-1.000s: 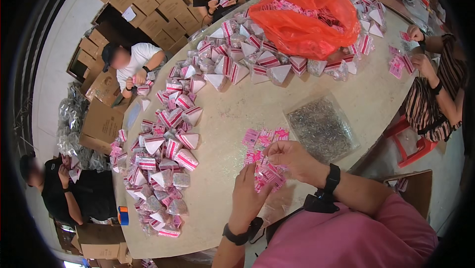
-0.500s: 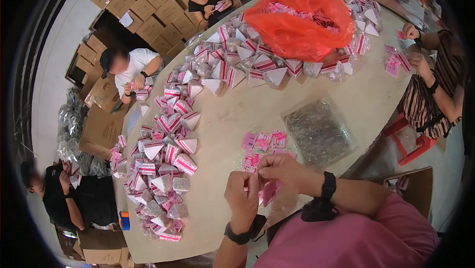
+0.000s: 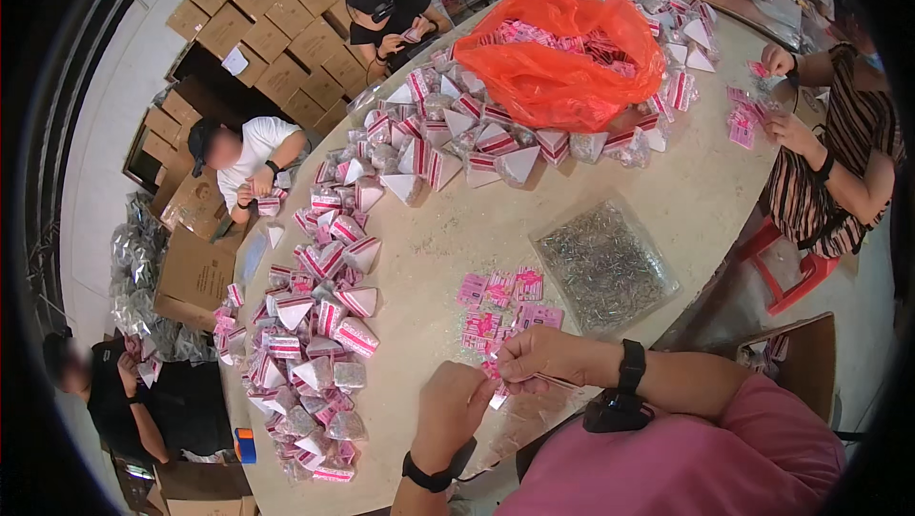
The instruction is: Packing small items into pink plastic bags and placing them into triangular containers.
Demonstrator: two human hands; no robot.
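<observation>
Card [image 3: 498,395] between left fingers [image 3: 475,385] and right fingers [image 3: 518,364].

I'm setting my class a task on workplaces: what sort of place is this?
Probably a packing or hand-assembly workshop: cardboard cartons are stacked in the background, small pink-and-white packets are heaped along a big table, and several people around it handle small items.
</observation>
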